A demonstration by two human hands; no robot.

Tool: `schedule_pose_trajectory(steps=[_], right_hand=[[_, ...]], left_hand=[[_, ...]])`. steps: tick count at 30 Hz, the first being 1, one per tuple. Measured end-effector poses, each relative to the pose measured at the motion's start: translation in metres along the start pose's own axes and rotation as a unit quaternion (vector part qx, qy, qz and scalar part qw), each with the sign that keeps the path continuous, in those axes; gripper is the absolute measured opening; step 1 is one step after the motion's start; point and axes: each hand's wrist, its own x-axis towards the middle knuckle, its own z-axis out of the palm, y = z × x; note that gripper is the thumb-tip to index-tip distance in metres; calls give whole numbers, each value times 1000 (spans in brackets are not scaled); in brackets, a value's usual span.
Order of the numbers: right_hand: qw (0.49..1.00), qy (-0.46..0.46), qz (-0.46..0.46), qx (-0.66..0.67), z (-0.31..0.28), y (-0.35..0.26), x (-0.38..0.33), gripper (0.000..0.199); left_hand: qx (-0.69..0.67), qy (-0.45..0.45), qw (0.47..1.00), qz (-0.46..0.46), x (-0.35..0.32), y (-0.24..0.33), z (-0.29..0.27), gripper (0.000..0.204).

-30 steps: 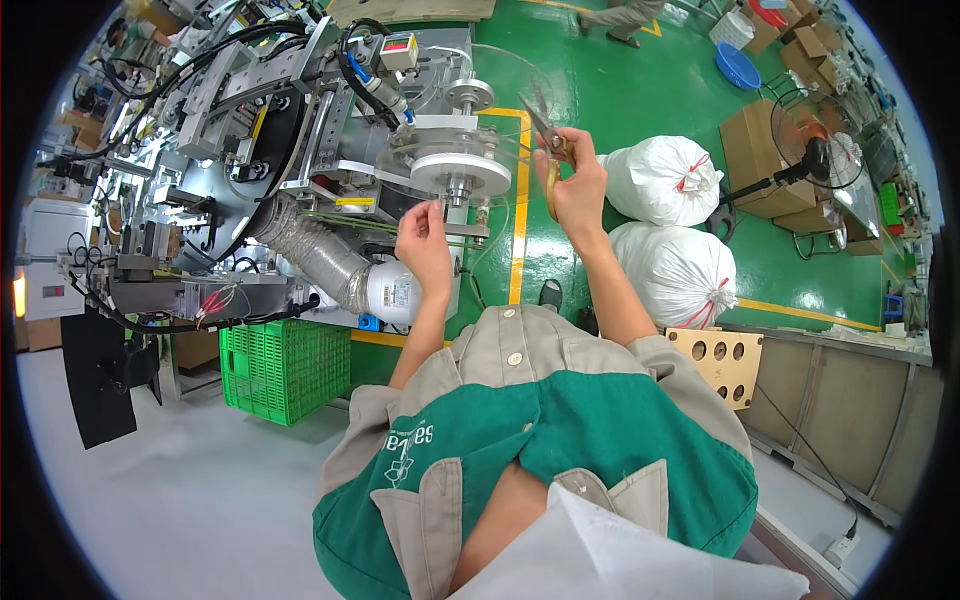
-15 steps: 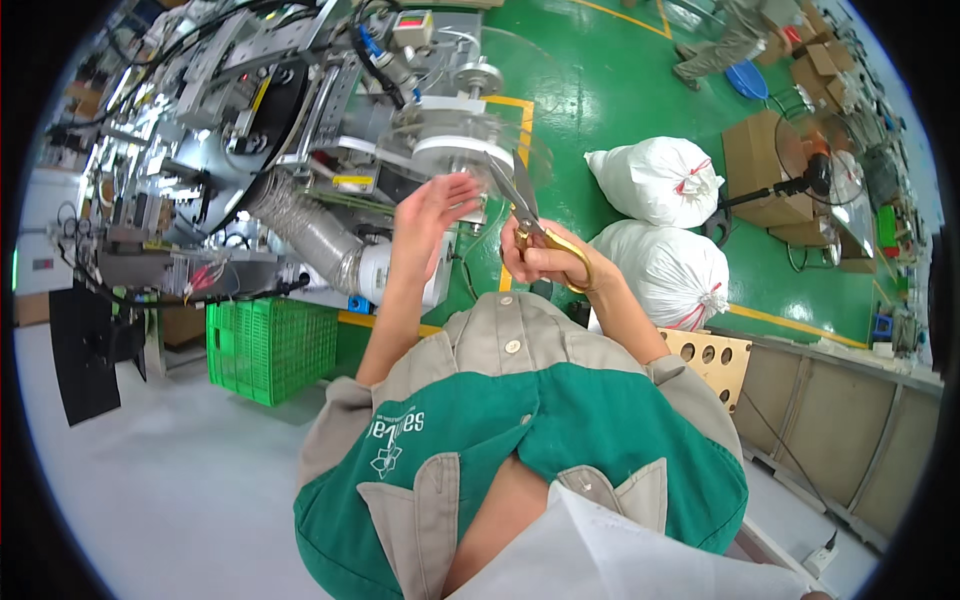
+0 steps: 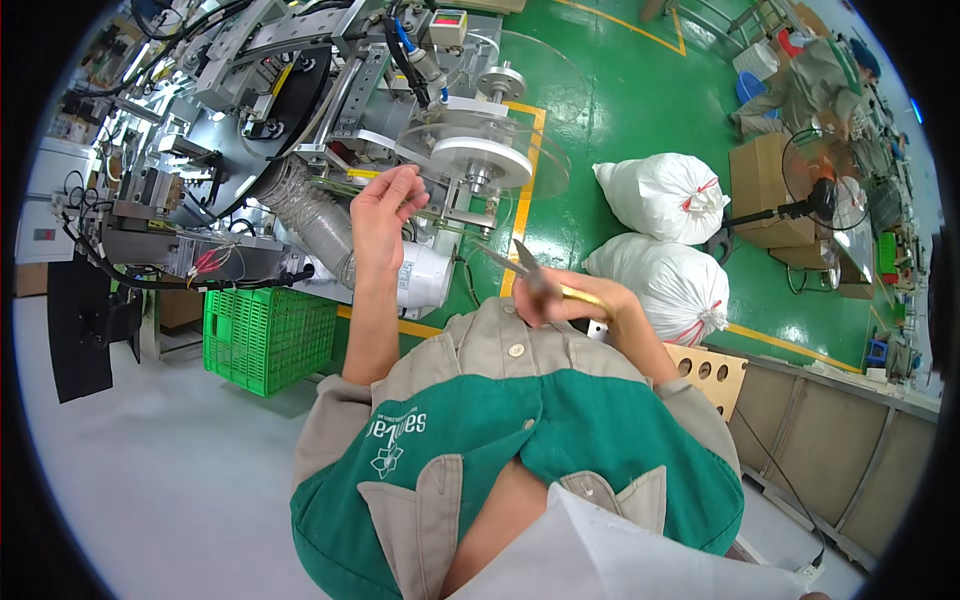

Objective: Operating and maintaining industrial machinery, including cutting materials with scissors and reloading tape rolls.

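Head view: we work at the grey machine (image 3: 300, 130), and the scissors have come back toward our chest.

Our left hand (image 3: 383, 205) stays raised by the white reel (image 3: 480, 160), fingers loosely curled around nothing we can see. Our right hand (image 3: 580, 300), up beside the reel a second ago, now sits low, clenched around the yellow-handled scissors (image 3: 530, 270), so the cutting looks finished.

Left hand (image 3: 381, 212) raised, fingers loosely curled; right hand (image 3: 572, 300) drawn near chest, grip closed, blurred
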Motion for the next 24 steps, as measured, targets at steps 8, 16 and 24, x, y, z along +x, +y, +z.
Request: schedule_pose_trajectory(steps=[8, 16, 24], right_hand=[[881, 389, -37, -266, 23, 4, 33, 41], [865, 404, -15, -296, 33, 13, 43, 44], [883, 412, -45, -219, 30, 20, 53, 38]], left_hand=[[-15, -44, 997, 55, -31, -5, 25, 14], [-24, -62, 997, 38, -39, -16, 35, 15], [-17, -85, 996, 16, -42, -27, 33, 13]])
